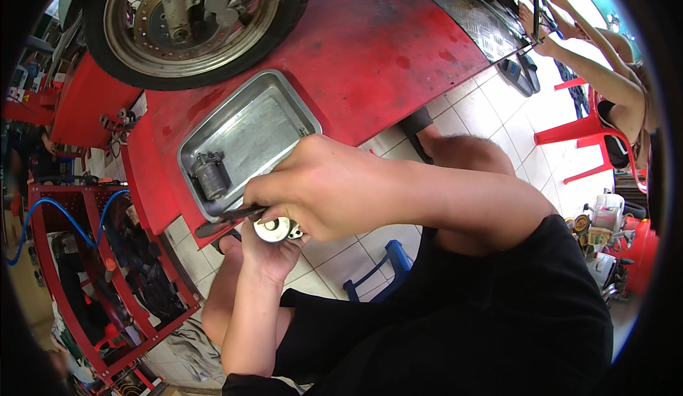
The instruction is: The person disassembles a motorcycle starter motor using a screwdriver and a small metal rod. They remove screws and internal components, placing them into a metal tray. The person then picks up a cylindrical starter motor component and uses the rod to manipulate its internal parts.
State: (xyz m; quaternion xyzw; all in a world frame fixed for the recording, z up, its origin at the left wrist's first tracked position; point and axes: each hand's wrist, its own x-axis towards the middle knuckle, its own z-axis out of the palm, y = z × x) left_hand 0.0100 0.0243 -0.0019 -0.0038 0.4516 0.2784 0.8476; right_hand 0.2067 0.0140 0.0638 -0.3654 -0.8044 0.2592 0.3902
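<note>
My left hand [265,257] grips a small silver, round metal part [274,229] with a hole in its face. Over it, my right hand [313,186] is closed on a dark, slim tool [226,220] that crosses the top of the part; the kind of tool is unclear. Just beyond my hands, a steel tray [260,115] rests on the red platform [363,47], with a dark metal cylindrical component [210,177] lying in its left side. My fingertips are partly hidden behind the right hand.
A motorcycle wheel [178,69] stands above the tray. Red shelving [89,225] with a blue hose [55,215] is at left. A blue stool [391,261] is below me. At right are another person's arm [597,83], red chairs [569,133], sandals [516,76] and a red compressor [633,254].
</note>
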